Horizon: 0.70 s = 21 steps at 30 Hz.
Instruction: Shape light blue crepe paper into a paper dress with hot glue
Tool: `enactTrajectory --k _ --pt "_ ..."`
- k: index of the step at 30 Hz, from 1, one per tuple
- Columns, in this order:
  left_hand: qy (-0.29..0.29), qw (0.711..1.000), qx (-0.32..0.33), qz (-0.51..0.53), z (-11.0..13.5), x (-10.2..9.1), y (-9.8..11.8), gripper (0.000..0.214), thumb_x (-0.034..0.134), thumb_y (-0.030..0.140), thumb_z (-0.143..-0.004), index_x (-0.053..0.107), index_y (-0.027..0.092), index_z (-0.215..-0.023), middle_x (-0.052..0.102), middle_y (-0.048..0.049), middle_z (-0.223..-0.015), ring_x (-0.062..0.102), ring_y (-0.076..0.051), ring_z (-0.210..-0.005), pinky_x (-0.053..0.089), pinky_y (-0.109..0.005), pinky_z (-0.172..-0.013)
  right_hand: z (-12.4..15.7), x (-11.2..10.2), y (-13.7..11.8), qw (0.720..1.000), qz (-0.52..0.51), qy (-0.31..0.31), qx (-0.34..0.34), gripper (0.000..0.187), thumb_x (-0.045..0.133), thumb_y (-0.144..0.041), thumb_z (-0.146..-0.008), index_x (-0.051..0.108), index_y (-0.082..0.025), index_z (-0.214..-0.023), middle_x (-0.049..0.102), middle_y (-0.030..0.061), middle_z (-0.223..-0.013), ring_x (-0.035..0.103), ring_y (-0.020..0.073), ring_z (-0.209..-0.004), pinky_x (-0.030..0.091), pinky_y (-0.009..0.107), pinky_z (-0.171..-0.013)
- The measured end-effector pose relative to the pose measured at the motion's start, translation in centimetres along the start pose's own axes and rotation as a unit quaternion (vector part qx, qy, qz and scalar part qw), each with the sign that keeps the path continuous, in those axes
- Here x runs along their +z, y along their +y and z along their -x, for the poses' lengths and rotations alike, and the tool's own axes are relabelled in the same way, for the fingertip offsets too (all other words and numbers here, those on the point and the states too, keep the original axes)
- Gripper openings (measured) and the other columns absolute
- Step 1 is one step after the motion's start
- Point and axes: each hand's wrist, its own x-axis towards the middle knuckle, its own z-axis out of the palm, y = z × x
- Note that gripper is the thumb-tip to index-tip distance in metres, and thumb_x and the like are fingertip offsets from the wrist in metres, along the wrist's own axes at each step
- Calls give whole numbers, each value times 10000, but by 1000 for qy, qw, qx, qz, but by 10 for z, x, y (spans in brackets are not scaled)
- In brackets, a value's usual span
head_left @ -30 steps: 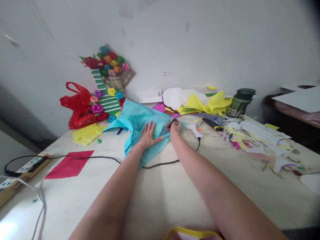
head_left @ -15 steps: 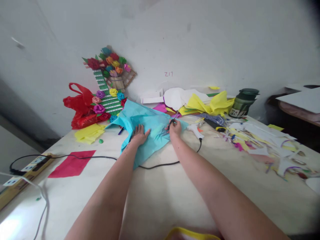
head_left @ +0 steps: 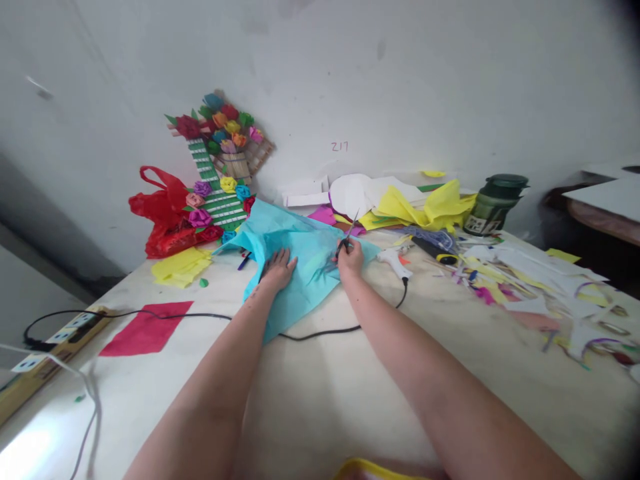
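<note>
A wrinkled sheet of light blue crepe-like paper (head_left: 310, 287) lies spread on the table, its left part raised in folds. My left hand (head_left: 280, 270) rests flat on it with the fingers stretched out. In my right hand (head_left: 351, 257) is a pair of scissors (head_left: 351, 230), held at the sheet's right side with the blades pointing up and away from me. The dark handles are partly covered by my fingers. Just right of that hand a white glue gun (head_left: 397, 263) lies on the table.
A red paper piece (head_left: 147, 328), folded yellow paper (head_left: 181, 267) and a power strip (head_left: 65, 343) are on the left. Behind stand a red bag (head_left: 160, 220) and a paper-flower decoration (head_left: 225, 200). Paper scraps (head_left: 545, 287) and a green bottle (head_left: 495, 205) lie right. A black cord (head_left: 325, 331) crosses the table.
Both hands stay in nearly the same places on the blue sheet. The scissors' blades show more clearly above my right hand. The view has shifted slightly.
</note>
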Motion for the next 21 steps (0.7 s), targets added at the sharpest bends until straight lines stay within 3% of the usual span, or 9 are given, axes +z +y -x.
enactTrajectory --k 4,8,10,14,18,21 --pt "-2 1000 30 2 -5 1 -15 555 207 413 -869 249 138 -1349 219 -63 -1423 177 -227 -1305 188 -389 -1059 0 0 1 1000 -1 12 -5 378 480 -402 -755 487 -150 -1038 630 49 -771 561 113 -434 421 206 -402" --pt "57 993 102 13 -1 -5 -19 522 277 350 -860 289 120 -1328 285 -74 -1400 255 -158 -1281 218 -292 -1057 -1 1 3 1000 20 18 -13 392 476 -411 -756 485 -155 -1054 627 29 -722 571 119 -450 436 211 -434" --pt "97 986 133 14 5 -15 -9 494 297 309 -853 323 128 -1312 300 -63 -1394 291 -146 -1265 240 -270 -1048 -2 1 4 999 34 17 -14 403 466 -419 -760 481 -155 -1064 625 25 -711 575 121 -455 441 212 -447" --pt "158 984 83 -4 27 -34 34 490 278 300 -863 350 70 -1290 308 -112 -1384 278 -171 -1272 228 -284 -1053 -2 1 4 998 59 19 -20 407 454 -415 -769 475 -152 -1080 633 48 -782 586 122 -488 453 215 -470" --pt "59 997 34 -28 56 -24 71 674 254 499 -842 264 28 -1324 229 -165 -1405 191 -239 -1301 178 -380 -1063 -1 0 3 997 73 11 -24 399 433 -405 -784 466 -147 -1087 630 56 -791 594 122 -508 451 203 -458" --pt "3 999 -18 -36 70 -8 74 800 188 594 -809 190 -1 -1343 152 -186 -1420 124 -262 -1314 157 -404 -1061 0 -2 2 997 69 2 -23 392 420 -407 -790 460 -151 -1084 628 50 -772 591 117 -490 441 191 -431"
